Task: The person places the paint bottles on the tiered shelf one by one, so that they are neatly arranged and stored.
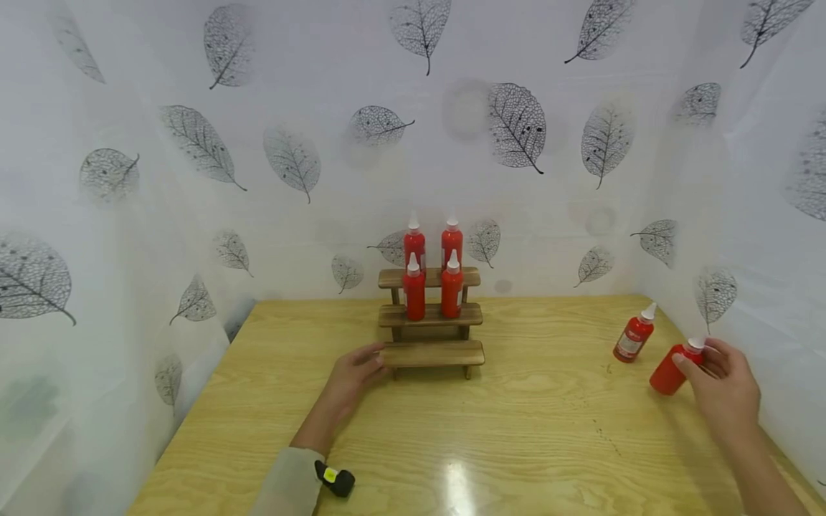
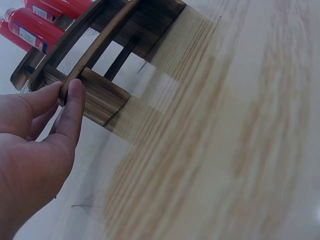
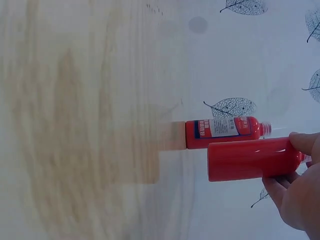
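My left hand (image 1: 351,378) pinches the left end of the lowest step of a three-tier wooden stand (image 1: 431,354), thumb and fingertips on its edge in the left wrist view. Two red squeeze bottles with white pointed caps stand on the top step, and two more, such as this front red bottle (image 1: 415,295), on the middle one. At the far right my right hand (image 1: 729,390) grips another red bottle (image 3: 250,160) near its neck, tilted in the head view. Beside it a labelled red bottle (image 1: 632,338) stands on the table.
The wood-grain table (image 1: 516,437) meets a white leaf-print sheet (image 1: 387,165) at the back and both sides. A black strap with a yellow mark (image 1: 331,474) sits at my left sleeve cuff. Bare tabletop lies between the stand and the right-hand bottles.
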Demonstrator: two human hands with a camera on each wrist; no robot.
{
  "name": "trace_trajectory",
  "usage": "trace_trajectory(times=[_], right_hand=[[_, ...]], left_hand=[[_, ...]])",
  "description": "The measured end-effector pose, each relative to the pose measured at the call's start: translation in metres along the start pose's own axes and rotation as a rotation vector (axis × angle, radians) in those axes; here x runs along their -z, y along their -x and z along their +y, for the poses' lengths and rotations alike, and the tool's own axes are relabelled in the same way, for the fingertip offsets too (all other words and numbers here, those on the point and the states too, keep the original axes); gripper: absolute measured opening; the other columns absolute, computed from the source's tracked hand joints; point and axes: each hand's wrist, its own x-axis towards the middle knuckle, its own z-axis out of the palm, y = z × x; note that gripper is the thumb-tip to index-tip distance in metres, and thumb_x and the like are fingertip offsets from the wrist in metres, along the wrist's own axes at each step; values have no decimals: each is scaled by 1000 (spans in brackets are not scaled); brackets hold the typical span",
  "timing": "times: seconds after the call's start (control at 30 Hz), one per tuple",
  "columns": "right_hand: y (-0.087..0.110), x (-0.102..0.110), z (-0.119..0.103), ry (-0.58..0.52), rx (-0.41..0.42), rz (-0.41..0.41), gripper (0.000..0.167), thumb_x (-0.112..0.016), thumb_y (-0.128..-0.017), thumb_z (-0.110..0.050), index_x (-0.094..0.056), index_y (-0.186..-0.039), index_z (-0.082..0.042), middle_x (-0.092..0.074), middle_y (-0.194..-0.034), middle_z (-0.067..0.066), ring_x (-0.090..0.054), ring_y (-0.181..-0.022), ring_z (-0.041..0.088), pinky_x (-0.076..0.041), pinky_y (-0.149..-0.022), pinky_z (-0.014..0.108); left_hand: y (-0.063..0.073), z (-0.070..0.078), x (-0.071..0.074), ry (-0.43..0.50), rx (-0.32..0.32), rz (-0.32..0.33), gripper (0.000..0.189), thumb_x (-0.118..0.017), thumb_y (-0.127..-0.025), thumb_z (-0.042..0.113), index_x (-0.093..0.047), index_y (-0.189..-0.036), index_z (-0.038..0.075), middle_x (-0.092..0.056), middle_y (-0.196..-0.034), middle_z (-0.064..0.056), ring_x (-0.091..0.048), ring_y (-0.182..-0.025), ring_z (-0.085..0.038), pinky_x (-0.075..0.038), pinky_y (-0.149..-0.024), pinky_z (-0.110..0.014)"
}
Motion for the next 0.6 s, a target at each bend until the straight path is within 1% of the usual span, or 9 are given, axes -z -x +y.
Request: trace_trajectory(times=[0.07, 0.23, 0.3, 0.43, 0.53, 0.6], right_hand=[[5, -3, -6, -25, 32, -14, 68, -69, -96, -29, -35, -155, -21, -52, -138, -13, -46, -105, -12, -47, -75, -4], [15, -12, -21, -29, 138, -85, 64, -67, -97, -29, -37, -153, -21, -52, -130, -17, -47, -104, -11, -47, -74, -3], [19, -17, -28, -29, 189, -101, 62, -67, -98, -28, -38, -152, -18, -53, -126, -17, -47, -104, -11, -47, -76, -3], [25, -33, -42, -57, 277, -119, 60, -69, -97, -23, -42, -150, -14, -53, -120, -22, -50, -104, -11, -48, -79, -2], [30, -47, -51, -81, 322, -140, 58, -70, -96, -18, -45, -147, -12, -53, -116, -27, -52, -104, -12, -48, -81, -2], [34, -57, -58, -89, 346, -159, 55, -71, -95, -17, -48, -144, -11, -54, -115, -27, -53, -104, -13, -48, -82, -1]], left_hand=[[0, 0, 0, 5, 5, 2, 46, -57, -101, 1, -46, -144, -8, -47, -143, -26, -67, -103, -13, -57, -99, -28], [0, -1, 1, 5, 3, 0, 46, -57, -101, 2, -46, -145, -9, -46, -144, -27, -66, -104, -13, -57, -100, -28], [-1, -1, 1, 7, 2, -1, 47, -57, -101, 1, -45, -145, -9, -46, -144, -27, -66, -104, -13, -57, -100, -28], [-1, -1, 1, 12, 1, -2, 47, -57, -100, 1, -45, -145, -9, -45, -145, -27, -66, -104, -13, -57, -100, -28], [-1, -1, 1, 7, -3, -4, 47, -57, -100, 1, -46, -144, -9, -45, -145, -27, -66, -104, -13, -57, -100, -28], [-1, -2, 1, 8, -5, 0, 46, -57, -100, 1, -46, -144, -9, -47, -144, -27, -66, -103, -13, -57, -99, -28]])
